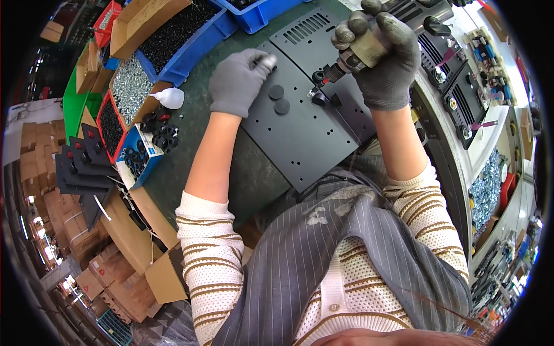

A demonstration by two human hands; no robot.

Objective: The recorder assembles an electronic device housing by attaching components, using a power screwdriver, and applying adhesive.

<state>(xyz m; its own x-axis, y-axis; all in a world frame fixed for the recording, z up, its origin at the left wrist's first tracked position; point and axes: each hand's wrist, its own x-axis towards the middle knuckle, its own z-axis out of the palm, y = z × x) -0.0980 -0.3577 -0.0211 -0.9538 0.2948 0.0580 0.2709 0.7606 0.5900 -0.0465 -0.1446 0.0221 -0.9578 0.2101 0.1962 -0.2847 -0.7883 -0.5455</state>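
A black metal panel (300, 138) with punched holes lies in front of me, beside another panel with slots (306, 29). My right hand (388, 69), in a grey glove, grips a power screwdriver (369, 49). Its bit points down at the panel, close to a black round foot (318, 100); whether the tip touches cannot be told. Over the panel's left edge, my left hand (238, 83), also gloved, has its fingers pinched together; anything between them is hidden. Two flat black discs (281, 106) rest on the panel between my hands.
Blue bins of black screws (179, 43), a box of silver screws (131, 86) and a small box of black round parts (136, 157) stand at the left. Near them lies a white squeeze bottle (170, 98). On the right, slotted black panels (464, 98) lie along a pale rail.
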